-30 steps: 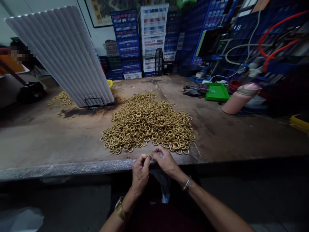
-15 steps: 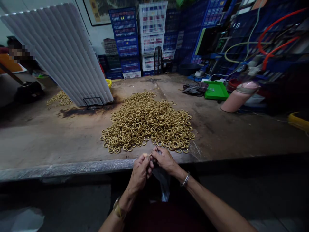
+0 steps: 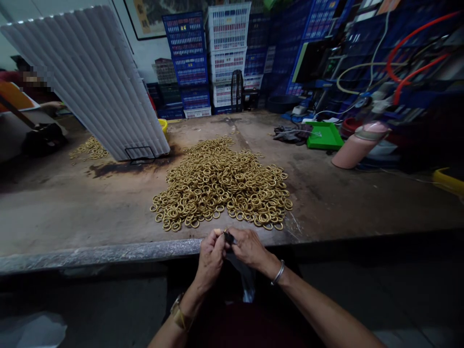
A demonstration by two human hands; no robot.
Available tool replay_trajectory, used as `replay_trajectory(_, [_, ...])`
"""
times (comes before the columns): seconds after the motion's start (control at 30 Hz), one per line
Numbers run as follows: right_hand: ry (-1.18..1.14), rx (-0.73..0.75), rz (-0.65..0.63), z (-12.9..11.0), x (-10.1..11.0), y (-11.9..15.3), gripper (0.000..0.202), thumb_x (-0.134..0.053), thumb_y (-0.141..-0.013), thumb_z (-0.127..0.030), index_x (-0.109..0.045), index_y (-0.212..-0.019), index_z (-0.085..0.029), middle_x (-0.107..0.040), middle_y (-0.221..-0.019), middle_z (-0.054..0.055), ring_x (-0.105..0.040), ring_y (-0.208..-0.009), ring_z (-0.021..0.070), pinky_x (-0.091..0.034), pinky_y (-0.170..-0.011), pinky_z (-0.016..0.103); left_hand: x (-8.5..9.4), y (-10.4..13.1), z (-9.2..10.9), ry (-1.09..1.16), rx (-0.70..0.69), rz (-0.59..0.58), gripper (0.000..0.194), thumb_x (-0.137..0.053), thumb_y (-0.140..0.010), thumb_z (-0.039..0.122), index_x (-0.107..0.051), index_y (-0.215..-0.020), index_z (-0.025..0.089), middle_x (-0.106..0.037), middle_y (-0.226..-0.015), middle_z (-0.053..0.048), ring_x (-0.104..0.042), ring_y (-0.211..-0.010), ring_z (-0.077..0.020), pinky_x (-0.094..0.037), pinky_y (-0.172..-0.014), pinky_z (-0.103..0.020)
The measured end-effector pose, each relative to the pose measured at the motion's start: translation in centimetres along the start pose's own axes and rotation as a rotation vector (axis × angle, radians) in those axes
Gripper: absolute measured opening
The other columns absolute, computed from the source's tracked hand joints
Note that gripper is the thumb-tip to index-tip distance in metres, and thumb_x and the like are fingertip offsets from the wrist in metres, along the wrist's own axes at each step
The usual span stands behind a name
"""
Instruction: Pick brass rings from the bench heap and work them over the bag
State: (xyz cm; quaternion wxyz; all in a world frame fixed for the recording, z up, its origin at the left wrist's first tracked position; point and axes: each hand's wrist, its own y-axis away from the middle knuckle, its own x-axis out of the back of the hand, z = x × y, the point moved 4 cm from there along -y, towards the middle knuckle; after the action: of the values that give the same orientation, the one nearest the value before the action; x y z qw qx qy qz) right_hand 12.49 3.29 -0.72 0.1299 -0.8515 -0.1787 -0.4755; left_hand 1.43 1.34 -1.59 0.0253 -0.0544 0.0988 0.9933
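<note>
A wide heap of brass-coloured rings [image 3: 221, 186] lies on the worktable [image 3: 108, 208]. Just past the table's front edge, my left hand [image 3: 212, 251] is closed, thumb against fingers, at a small dark piece [image 3: 228, 237]. My right hand [image 3: 248, 246] is closed too and meets the left one at that same piece. A hint of brass colour shows above it, too small to make out. Below the hands hangs a clear plastic bag [image 3: 247, 280].
A ribbed white panel [image 3: 94, 77] leans in a wire stand at left, a smaller ring pile [image 3: 90, 148] behind it. A green tray [image 3: 324, 135] and pink bottle [image 3: 357, 147] stand at right. Stacked crates [image 3: 228, 43] rise behind. A person [image 3: 14, 77] is far left.
My right hand has turned and drawn slightly down, and the dark piece between the hands now shows. The person at far left has moved, with an arm now visible.
</note>
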Motion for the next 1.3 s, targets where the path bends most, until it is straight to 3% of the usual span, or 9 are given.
replay_trajectory(0.23, [0.167, -0.087, -0.037, 1.1, 0.5, -1.0, 0.021, -0.042, -0.075, -0.016, -0.057, -0.088, -0.019, -0.064, -0.073, 0.004, -0.056, -0.067, 0.016, -0.026, -0.056, 0.025, 0.1, 1.0, 0.1, -0.016, -0.018, -0.006, 0.03, -0.051, -0.077, 0.046, -0.051, -0.07, 0.017, -0.043, -0.053, 0.006, -0.033, -0.041, -0.0045, -0.025, -0.04, -0.017])
replay_trajectory(0.33, [0.223, -0.133, -0.003, 1.4, 0.6, -2.2, 0.021, -0.042, -0.076, -0.018, -0.057, -0.091, -0.019, -0.065, -0.077, 0.006, -0.058, -0.071, 0.017, -0.028, -0.059, 0.025, 0.0, 1.5, 0.1, 0.14, 0.071, -0.049, 0.028, -0.052, -0.076, 0.045, -0.052, -0.079, 0.017, -0.048, -0.059, 0.005, -0.034, -0.04, -0.0036, -0.023, -0.038, -0.016])
replay_trajectory(0.5, [0.241, -0.182, 0.075, 1.0, 0.4, -4.8, 0.023, -0.041, -0.08, -0.02, -0.052, -0.1, -0.02, -0.065, -0.088, 0.006, -0.059, -0.079, 0.0164, -0.032, -0.064, 0.024, 0.9, 1.4, -0.4, 0.466, 0.185, -0.01, 0.03, -0.062, -0.069, 0.042, -0.05, -0.074, 0.015, -0.057, -0.069, 0.0, -0.041, -0.044, -0.0042, -0.026, -0.038, -0.016])
replay_trajectory(0.63, [0.308, -0.219, 0.051, 0.6, 0.1, -6.6, 0.02, -0.04, -0.082, -0.024, -0.05, -0.1, -0.018, -0.065, -0.087, 0.007, -0.06, -0.081, 0.0188, -0.033, -0.065, 0.025, 1.7, 1.1, -0.6, 0.561, 0.187, 0.013, 0.03, -0.064, -0.068, 0.039, -0.052, -0.07, 0.013, -0.061, -0.075, -0.005, -0.049, -0.05, -0.0073, -0.031, -0.04, -0.017])
replay_trajectory(0.8, [0.373, -0.23, 0.018, 0.6, 0.1, -7.5, 0.02, -0.038, -0.082, -0.019, -0.051, -0.098, -0.019, -0.065, -0.086, 0.008, -0.06, -0.079, 0.0199, -0.033, -0.063, 0.026, 2.0, 0.6, -0.5, 0.704, 0.22, -0.033, 0.023, -0.063, -0.069, 0.032, -0.056, -0.081, 0.015, -0.056, -0.067, 0.0, -0.049, -0.049, -0.0082, -0.032, -0.038, -0.017])
replay_trajectory(0.9, [0.368, -0.213, 0.045, 0.8, 0.2, -7.2, 0.021, -0.038, -0.081, -0.017, -0.052, -0.097, -0.019, -0.065, -0.088, 0.008, -0.06, -0.079, 0.0193, -0.033, -0.063, 0.026, 2.0, 0.3, -0.5, 0.774, 0.256, -0.063, 0.019, -0.061, -0.07, 0.031, -0.057, -0.075, 0.013, -0.055, -0.068, -0.002, -0.051, -0.054, -0.0093, -0.034, -0.039, -0.017])
replay_trajectory(1.07, [0.171, -0.121, 0.085, 1.0, 0.5, -5.8, 0.022, -0.04, -0.081, -0.023, -0.055, -0.096, -0.02, -0.065, -0.085, 0.005, -0.058, -0.076, 0.016, -0.033, -0.063, 0.024, 2.1, -0.5, -0.5, 0.677, 0.212, 0.014, 0.025, -0.064, -0.068, 0.034, -0.05, -0.063, 0.013, -0.056, -0.069, -0.002, -0.052, -0.058, -0.0099, -0.035, -0.04, -0.016])
replay_trajectory(1.17, [-0.118, -0.077, 0.104, 0.9, 1.0, -4.9, 0.018, -0.042, -0.079, -0.024, -0.058, -0.085, -0.018, -0.063, -0.076, 0.003, -0.054, -0.068, 0.0131, -0.034, -0.061, 0.022, 2.1, -0.9, -0.3, 0.451, 0.098, 0.088, 0.026, -0.064, -0.067, 0.036, -0.052, -0.077, 0.015, -0.055, -0.065, 0.001, -0.05, -0.052, -0.0085, -0.034, -0.038, -0.016])
replay_trajectory(1.3, [-0.544, -0.088, 0.012, 0.4, 1.5, -3.8, 0.013, -0.046, -0.073, -0.025, -0.053, -0.065, -0.016, -0.051, -0.06, -0.003, -0.043, -0.056, 0.0089, -0.033, -0.054, 0.019, 1.9, -1.3, 0.3, 0.107, -0.022, 0.117, 0.038, -0.059, -0.071, 0.036, -0.05, -0.102, 0.016, -0.052, -0.057, 0.004, -0.044, -0.043, -0.0067, -0.031, -0.036, -0.015])
